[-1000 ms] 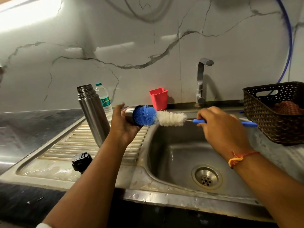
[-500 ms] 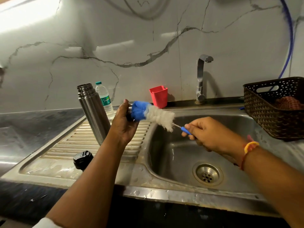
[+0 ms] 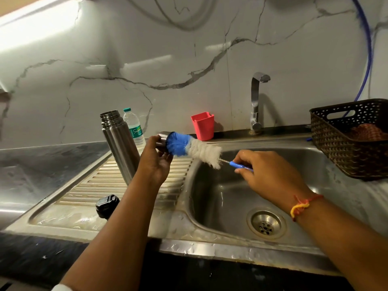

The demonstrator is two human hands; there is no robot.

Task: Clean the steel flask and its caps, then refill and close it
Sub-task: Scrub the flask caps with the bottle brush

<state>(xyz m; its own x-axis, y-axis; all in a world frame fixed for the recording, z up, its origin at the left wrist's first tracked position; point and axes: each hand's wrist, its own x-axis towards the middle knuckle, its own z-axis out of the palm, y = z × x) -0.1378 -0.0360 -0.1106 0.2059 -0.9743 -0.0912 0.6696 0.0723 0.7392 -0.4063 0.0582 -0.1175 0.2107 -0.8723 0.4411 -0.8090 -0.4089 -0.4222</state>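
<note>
Bright upper-left glare, dim counter, wide-angle bowing

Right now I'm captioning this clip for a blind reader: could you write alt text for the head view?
A person's left hand holds a small steel cap while the right hand holds a blue-and-white bottle brush, its blue end inside the cap, over the edge of a steel sink. The open steel flask stands on the drainboard, with a black cap nearer the camera.

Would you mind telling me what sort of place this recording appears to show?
Most likely a home kitchen: a steel sink with a ribbed drainboard, a tap behind it, and a plastic basket beside it.
</note>
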